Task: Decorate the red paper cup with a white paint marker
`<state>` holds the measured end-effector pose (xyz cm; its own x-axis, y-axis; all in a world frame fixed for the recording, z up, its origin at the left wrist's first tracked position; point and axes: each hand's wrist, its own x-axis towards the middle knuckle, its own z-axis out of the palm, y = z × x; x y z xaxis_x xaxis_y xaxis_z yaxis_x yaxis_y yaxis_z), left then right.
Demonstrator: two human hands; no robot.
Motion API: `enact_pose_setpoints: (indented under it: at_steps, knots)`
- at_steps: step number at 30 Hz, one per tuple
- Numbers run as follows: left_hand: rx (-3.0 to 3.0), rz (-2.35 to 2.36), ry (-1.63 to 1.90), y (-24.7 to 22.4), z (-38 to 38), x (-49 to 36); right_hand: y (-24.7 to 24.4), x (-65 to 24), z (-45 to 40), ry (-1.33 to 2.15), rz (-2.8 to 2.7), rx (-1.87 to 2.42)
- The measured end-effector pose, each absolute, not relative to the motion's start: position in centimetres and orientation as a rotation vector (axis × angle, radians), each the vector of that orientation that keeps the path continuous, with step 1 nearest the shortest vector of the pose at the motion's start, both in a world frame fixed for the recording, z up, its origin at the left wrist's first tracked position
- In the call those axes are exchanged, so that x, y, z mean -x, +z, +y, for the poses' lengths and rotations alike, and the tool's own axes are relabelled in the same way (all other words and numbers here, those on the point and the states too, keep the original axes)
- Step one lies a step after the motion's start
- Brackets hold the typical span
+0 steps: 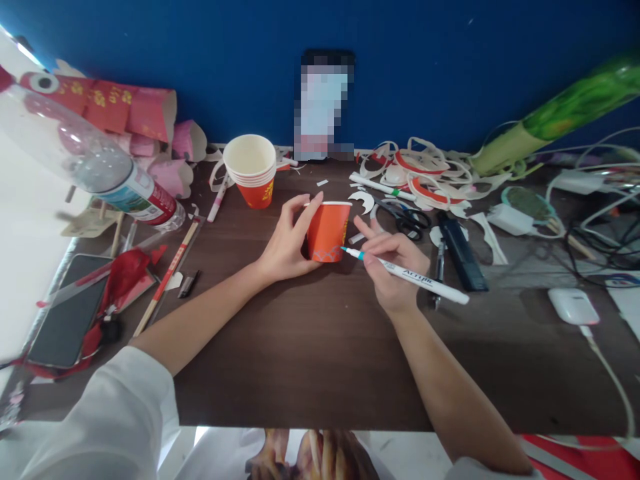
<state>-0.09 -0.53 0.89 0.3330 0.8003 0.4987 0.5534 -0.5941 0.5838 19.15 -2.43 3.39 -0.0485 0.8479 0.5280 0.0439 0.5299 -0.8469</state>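
An orange paper cup (327, 230) with a white rim stands upright on the dark table in front of me. Pale wavy lines run along its lower part, and some yellow print shows at its right side. My left hand (293, 237) is closed round the cup's left side, fingers near the rim. In my right hand (397, 267) is a white acrylic marker (425, 283), gripped like a pen. Its blue tip points left and is at the cup's lower right side; I cannot tell if it touches.
Stacked paper cups (250, 170) stand behind left. Scissors (407, 220), a black box cutter (463, 253) and paper strips (425, 170) lie to the right. A plastic bottle (145, 193) and a dark phone (70, 310) are at left. A phone (324, 107) leans on the blue panel.
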Motion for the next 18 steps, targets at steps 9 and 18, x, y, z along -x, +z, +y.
enact_pose_setpoints:
  at_steps: [9, 18]
  knots:
    - [-2.325, 1.260, 1.104, 1.00, -0.41, 0.12, 3.35, -18.90, -2.86, 0.761, -1.621, 0.824]
    - [-2.355, 1.278, 1.135, 0.91, -0.48, 0.05, 3.52, -18.69, -2.82, 0.723, -1.676, 0.810]
